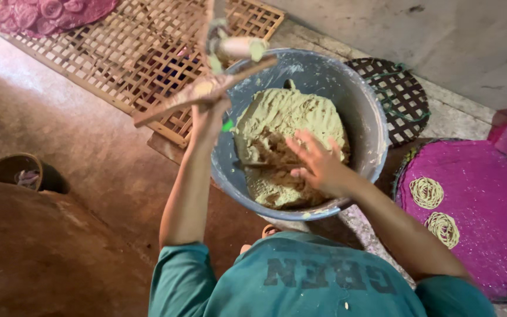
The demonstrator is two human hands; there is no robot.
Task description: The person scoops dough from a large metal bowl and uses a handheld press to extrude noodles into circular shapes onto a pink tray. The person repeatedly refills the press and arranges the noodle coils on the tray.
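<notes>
A big grey-blue basin [371, 126] sits on the floor, filled with pale greenish-yellow dough [283, 123]. My left hand [208, 117] is raised at the basin's left rim, shut on a dough-smeared wooden press tool [203, 91] with a cylinder [239, 47] on top. My right hand [318, 161] hovers over the dough with fingers spread, dough stuck to them, holding nothing. My teal shirt fills the bottom of the view.
A round magenta mat [488, 223] at right carries two coiled noodle nests [426, 192]. A bamboo lattice rack [124, 53] lies at the back left under a pink cloth [54, 13]. A round woven tray [397, 94] lies behind the basin. A small dark pot [16, 170] stands at left.
</notes>
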